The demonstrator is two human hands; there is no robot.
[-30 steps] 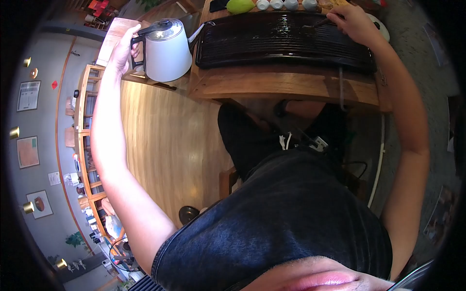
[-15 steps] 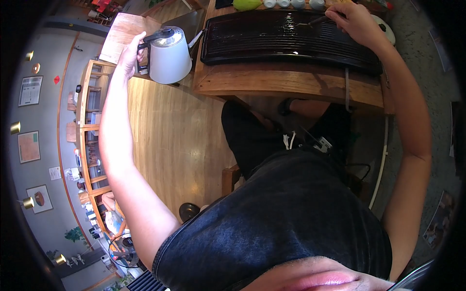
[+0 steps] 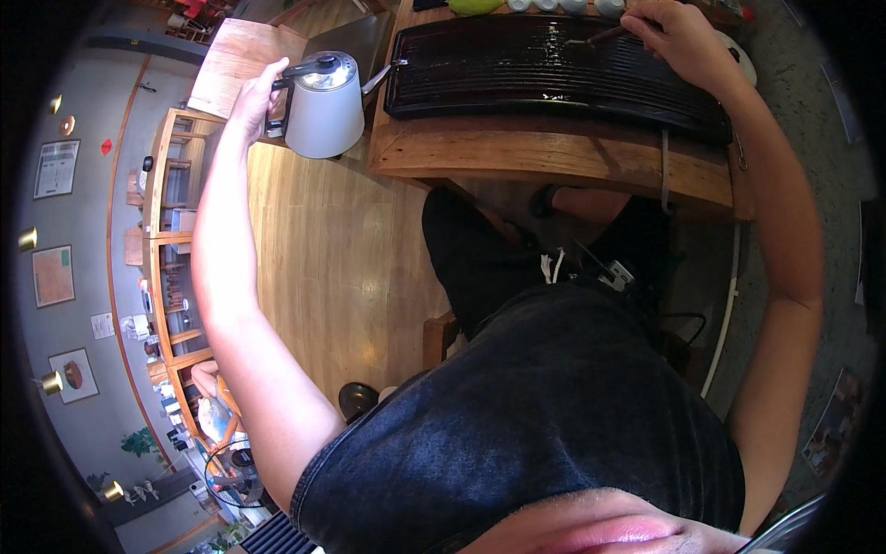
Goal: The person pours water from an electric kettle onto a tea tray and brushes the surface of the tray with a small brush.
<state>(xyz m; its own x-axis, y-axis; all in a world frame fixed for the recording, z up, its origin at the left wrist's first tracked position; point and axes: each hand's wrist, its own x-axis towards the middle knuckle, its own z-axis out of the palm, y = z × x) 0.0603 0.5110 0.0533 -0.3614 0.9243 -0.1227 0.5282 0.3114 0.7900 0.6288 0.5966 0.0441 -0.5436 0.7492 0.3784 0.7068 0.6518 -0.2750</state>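
My left hand point(image 3: 251, 103) is closed around the black handle of a pale electric kettle point(image 3: 325, 115) with a shiny lid. The kettle is held at the left end of a dark, ridged tea tray point(image 3: 480, 102), its spout pointing at the tray's edge. A bright glint shows just past the spout tip; it looks like water on the tray. Over the tray's far right part, my right hand point(image 3: 672, 39) pinches a thin dark-handled tool point(image 3: 604, 37) with a paler, curved tip. Whether the tip touches the tray is unclear. The tray's surface looks wet.
Several small white cups point(image 3: 572, 6) and a green object point(image 3: 475, 6) stand along the tray's far side. A round pale vessel point(image 3: 738, 60) is partly hidden behind my right forearm. The wooden table point(image 3: 535, 152) holds the tray, and a wooden board point(image 3: 245, 60) lies beyond my left hand.
A bright glint has appeared on the tray by the kettle's spout. Both hands keep their grips, and the view has shifted slightly.
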